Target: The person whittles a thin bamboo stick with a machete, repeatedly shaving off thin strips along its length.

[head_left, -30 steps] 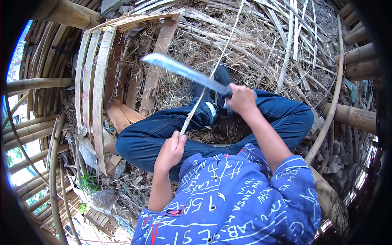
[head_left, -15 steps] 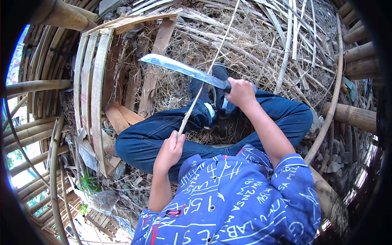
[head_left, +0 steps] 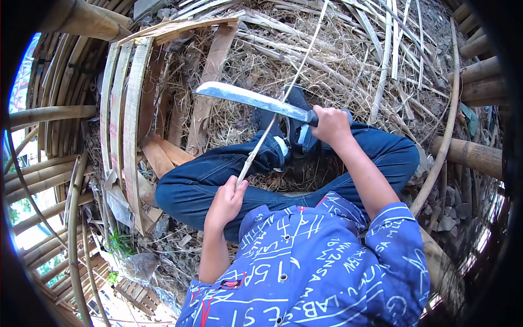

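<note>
My left hand [head_left: 224, 203] is closed round the near end of a long thin bamboo strip [head_left: 257, 146], which slants away from me over my crossed legs. In my right hand [head_left: 331, 124] is the dark handle of a machete [head_left: 253, 99]. Its broad blade points left and lies across the strip, overlapping it above my shoes. Fingers of both hands are wrapped tight. My jeans [head_left: 212, 177] and dark shoes are beneath the strip.
A slatted wooden crate [head_left: 131, 109] stands to my left. Fibrous shavings [head_left: 239, 71] and split bamboo strips [head_left: 387, 60] cover the ground ahead. Thick bamboo poles [head_left: 468, 155] border the right side, and more bamboo bars [head_left: 52, 115] form the left wall.
My right hand and the machete have shifted a little to the right and slightly down. The far part of the strip has swung slightly right; my left hand keeps its hold.
</note>
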Tool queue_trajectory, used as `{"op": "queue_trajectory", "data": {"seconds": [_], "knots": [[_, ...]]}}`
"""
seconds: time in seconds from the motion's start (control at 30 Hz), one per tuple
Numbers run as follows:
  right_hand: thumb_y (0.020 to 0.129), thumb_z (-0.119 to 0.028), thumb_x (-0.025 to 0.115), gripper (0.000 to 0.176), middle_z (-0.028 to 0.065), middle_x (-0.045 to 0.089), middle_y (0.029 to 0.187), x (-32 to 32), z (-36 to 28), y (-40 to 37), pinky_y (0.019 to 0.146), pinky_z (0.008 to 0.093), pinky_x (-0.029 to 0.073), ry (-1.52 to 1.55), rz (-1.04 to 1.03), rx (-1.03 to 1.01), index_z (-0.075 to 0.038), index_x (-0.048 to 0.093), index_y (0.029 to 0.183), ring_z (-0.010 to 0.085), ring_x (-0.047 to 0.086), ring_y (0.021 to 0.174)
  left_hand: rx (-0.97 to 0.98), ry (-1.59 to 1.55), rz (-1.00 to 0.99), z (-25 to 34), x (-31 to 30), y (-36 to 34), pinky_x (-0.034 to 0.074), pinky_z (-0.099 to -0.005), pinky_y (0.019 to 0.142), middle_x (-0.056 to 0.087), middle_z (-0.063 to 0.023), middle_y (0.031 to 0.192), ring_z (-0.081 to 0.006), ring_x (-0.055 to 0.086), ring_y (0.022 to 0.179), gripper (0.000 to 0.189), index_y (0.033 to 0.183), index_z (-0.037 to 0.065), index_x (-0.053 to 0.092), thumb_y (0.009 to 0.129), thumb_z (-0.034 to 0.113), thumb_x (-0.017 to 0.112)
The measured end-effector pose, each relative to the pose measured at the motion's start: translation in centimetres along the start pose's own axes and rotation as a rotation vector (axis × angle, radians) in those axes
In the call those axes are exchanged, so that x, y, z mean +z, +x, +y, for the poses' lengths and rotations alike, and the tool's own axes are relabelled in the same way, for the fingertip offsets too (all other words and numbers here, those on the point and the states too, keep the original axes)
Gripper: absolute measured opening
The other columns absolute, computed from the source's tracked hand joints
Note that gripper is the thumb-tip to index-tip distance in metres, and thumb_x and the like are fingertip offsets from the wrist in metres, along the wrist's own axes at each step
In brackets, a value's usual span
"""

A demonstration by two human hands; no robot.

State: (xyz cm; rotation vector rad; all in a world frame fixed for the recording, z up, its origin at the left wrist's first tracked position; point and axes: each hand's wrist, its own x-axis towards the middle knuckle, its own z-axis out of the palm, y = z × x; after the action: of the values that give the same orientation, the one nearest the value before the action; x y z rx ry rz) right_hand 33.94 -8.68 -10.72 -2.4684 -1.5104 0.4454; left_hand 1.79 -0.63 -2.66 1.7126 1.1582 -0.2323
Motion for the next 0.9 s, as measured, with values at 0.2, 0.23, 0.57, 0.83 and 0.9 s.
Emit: {"op": "queue_trajectory", "data": {"seconds": [0.2,0.23,0.57,0.83,0.9], "knots": [[0.068,-0.027,0.072,0.027,0.0148,0.067,0.075,-0.4,1.8,-0.4,0.066,0.046,0.053,-0.062,0.016,0.037,-0.009,0.059,0.082,0.035,0.068,0.074,-0.001,0.009,0.003,0.3,-0.2,-0.1,0.04,-0.0415,0.056,0.049,-0.0204,0.062,-0.0323,0.044,0.054,0.037,0.082,-0.001,0.042,0.1,0.031,0.05],[0.067,-0.026,0.072,0.027,0.0149,0.068,0.075,-0.6,2.3,-0.3,0.067,0.046,0.054,-0.08,0.042,0.059,-0.009,0.059,0.083,0.0351,0.068,0.075,-0.001,0.01,0.006,0.2,-0.3,-0.2,0.04,-0.0415,0.056,0.049,-0.0204,0.062,-0.0323,0.044,0.054,0.037,0.082,-0.001,0.042,0.1,0.031,0.05],[0.067,-0.024,0.072,0.025,0.0137,0.069,0.079,-1.8,6.2,0.3,0.071,0.0473,0.053,-0.143,0.017,0.145,-0.01,0.061,0.085,0.0348,0.068,0.078,0.023,0.025,-0.026,0.6,-0.6,-0.5,0.039,-0.0412,0.055,0.049,-0.0207,0.062,-0.0307,0.042,0.054,0.036,0.083,-0.001,0.042,0.1,0.029,0.05],[0.068,-0.023,0.07,0.023,0.014,0.069,0.079,-2.0,6.7,0.8,0.072,0.0468,0.053,-0.13,0.056,0.091,-0.01,0.062,0.085,0.0348,0.068,0.079,0.036,0.015,-0.03,0.8,-0.9,-0.9,0.039,-0.0405,0.055,0.05,-0.0209,0.062,-0.0306,0.041,0.054,0.033,0.085,-0.001,0.042,0.1,0.027,0.05],[0.068,-0.022,0.068,0.022,0.0146,0.069,0.079,-2.0,6.0,0.9,0.071,0.0469,0.053,-0.091,0.024,0.08,-0.01,0.063,0.086,0.0353,0.068,0.079,0.019,0.028,-0.097,0.9,-1.3,-1.0,0.04,-0.0418,0.058,0.051,-0.0235,0.066,-0.0356,0.044,0.057,0.031,0.087,-0.002,0.043,0.1,0.026,0.049]]}}
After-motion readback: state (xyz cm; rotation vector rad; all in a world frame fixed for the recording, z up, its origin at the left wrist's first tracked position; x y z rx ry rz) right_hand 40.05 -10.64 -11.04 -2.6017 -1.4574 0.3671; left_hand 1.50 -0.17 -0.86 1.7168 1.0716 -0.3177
